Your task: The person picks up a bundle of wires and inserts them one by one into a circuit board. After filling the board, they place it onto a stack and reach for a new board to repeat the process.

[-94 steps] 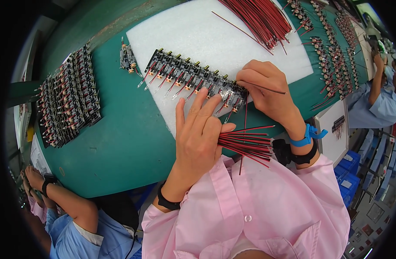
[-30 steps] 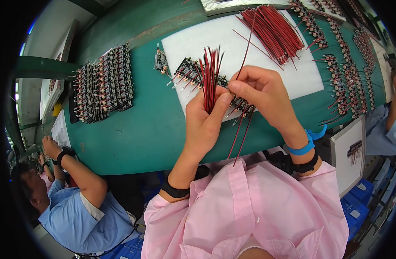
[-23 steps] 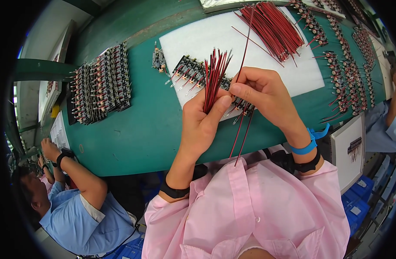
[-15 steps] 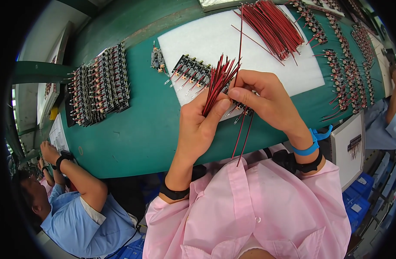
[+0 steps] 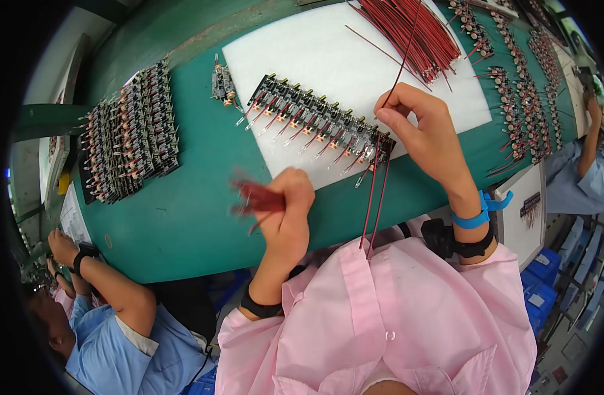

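Note:
My left hand is closed around a bundle of short red-and-black wires, smeared by motion, over the green mat left of the board strip. With thumb and forefinger, my right hand pinches one long red-and-black wire, which slants up and away. Between the hands a strip of small circuit boards, with clear bulbs and short red wires along its near side, lies across a white foam sheet. From the strip's right end two long wires reach toward my pink shirt.
A pile of long red wires lies on the foam's far right. Stacked board strips stand at left, a small board piece nearer the foam. More board rows line the right. A co-worker in blue sits at left.
My left hand has swung left and nearer with its wire bundle, uncovering the board strip. My right hand has shifted right, and the wire it pinches now leans to the right.

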Available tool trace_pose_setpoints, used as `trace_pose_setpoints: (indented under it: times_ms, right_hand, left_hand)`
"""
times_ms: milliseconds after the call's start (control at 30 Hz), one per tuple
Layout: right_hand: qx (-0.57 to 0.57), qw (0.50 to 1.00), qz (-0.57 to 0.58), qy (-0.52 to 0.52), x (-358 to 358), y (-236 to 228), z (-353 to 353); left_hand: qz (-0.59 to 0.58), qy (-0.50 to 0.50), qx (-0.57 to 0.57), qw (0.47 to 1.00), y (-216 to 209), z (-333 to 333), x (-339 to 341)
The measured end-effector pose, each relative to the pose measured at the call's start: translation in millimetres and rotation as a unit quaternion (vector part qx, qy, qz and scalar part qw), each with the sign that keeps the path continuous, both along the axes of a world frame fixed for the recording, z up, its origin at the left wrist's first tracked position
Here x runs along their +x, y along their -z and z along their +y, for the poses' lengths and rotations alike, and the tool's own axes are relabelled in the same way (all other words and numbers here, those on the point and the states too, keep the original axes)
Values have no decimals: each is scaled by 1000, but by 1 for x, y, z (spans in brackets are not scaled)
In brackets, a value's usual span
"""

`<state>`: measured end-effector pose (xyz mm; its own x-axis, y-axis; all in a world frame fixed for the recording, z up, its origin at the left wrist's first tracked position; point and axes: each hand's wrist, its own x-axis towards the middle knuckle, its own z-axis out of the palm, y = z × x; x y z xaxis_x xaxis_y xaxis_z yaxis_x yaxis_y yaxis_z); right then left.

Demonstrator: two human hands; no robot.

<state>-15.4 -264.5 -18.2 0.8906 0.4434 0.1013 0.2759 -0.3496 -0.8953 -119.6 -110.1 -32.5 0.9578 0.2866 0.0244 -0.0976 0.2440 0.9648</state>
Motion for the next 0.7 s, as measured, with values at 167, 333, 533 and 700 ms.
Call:
trace_pose_setpoints:
  times_ms: [167, 333, 533, 700]
  right_hand:
    - [-27, 999, -42, 18, -2, 7, 2]
    - [-19, 996, -79, 28, -3, 12, 5]
    - [-33, 993, -102, 43, -4, 15, 7]
    - [-43, 992, -105, 52, -5, 17, 8]
  left_hand:
    - [-51, -11, 106, 993, 13, 6, -20]
    - [-13, 34, 228, 973, 9, 9, -24]
    - [-5, 14, 199, 980, 11, 8, -24]
    - [-3, 18, 226, 974, 10, 8, -24]
